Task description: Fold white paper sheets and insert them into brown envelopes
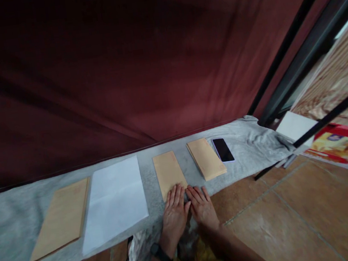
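A single brown envelope (169, 169) lies flat on the grey cloth in front of me. My left hand (174, 209) rests flat across its near end, fingers stretched out and holding nothing. Beside it, my right hand (201, 204) lies with fingers extended at the envelope's near right corner and on the cloth; whether it touches the paper is hard to tell. To the right sits a stack of similar brown envelopes (206, 158). On the left are a stack of white paper (116, 202) and a stack of larger brown envelopes (60, 218).
A phone (223, 149) lies right of the envelope stack. The long narrow surface is covered by grey cloth (252, 141), with a dark red curtain (152, 65) behind it. Black metal bars (287, 42) and a red-and-yellow printed box (346, 146) stand at the right, above the tiled floor (288, 218).
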Motion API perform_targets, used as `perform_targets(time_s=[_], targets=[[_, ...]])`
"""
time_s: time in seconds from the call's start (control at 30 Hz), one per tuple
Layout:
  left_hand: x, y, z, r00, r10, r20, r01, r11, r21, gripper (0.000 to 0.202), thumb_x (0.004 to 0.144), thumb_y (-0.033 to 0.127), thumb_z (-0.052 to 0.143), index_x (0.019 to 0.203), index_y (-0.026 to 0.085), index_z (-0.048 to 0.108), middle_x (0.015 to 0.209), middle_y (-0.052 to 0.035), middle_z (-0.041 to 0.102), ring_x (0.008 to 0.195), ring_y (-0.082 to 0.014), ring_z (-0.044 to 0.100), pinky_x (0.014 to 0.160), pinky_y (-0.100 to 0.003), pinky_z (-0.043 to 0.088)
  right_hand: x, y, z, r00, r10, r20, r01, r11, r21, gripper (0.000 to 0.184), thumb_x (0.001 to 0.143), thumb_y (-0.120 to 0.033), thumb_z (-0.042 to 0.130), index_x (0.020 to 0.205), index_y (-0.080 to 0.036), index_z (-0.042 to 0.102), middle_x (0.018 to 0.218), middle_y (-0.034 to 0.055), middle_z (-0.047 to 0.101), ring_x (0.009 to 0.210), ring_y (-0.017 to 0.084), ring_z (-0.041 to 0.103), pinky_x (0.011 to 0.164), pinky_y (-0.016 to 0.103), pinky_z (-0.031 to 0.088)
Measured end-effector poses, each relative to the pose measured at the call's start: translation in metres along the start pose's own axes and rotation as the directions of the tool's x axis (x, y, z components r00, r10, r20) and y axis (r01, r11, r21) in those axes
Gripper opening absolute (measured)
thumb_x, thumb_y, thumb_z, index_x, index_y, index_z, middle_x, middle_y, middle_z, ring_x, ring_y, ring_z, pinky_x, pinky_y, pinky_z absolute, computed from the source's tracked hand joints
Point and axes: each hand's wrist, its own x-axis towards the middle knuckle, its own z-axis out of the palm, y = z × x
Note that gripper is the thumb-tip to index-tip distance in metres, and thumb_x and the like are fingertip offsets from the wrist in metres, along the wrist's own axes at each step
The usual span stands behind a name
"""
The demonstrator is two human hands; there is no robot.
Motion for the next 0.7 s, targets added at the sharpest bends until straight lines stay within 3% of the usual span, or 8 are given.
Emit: perform_targets(time_s=[0.23,0.43,0.7], targets=[[-0.006,-0.003,0.005,1.000,0.019,0.012,-0.019,1.000,0.021,0.056,0.100,0.033,0.043,0.154,0.016,0.038,0.157,-0.0119,0.045,0.148,-0.0249,0.036,0.121,-0.049,0.036,0.003,0.000,-0.007,1.000,0.007,0.018,-0.009,0.998,0.065,0.055,0.097,-0.023,0.048,0.152,-0.022,0.045,0.151,0.0076,0.053,0.138,0.026,0.046,0.122,0.050,0.024],[-0.026,-0.013,0.005,0.995,-0.076,-0.057,0.080,0.994,0.074,0.060,0.100,0.036,0.043,0.155,0.011,0.034,0.159,-0.0175,0.040,0.149,-0.0288,0.034,0.118,-0.051,0.038,0.011,-0.004,-0.017,0.998,0.050,0.025,-0.052,0.991,0.125,0.052,0.093,-0.019,0.049,0.145,-0.023,0.052,0.144,0.0068,0.059,0.132,0.025,0.051,0.119,0.047,0.029],[-0.035,-0.017,0.003,0.997,-0.046,-0.055,0.050,0.995,0.092,0.058,0.098,0.030,0.048,0.152,0.015,0.039,0.161,-0.0175,0.037,0.150,-0.0308,0.033,0.117,-0.050,0.039,0.038,-0.004,-0.008,0.977,0.211,0.041,-0.215,0.961,0.175,0.048,0.088,-0.015,0.052,0.135,-0.021,0.061,0.125,0.0111,0.068,0.113,0.027,0.061,0.098,0.039,0.046]])
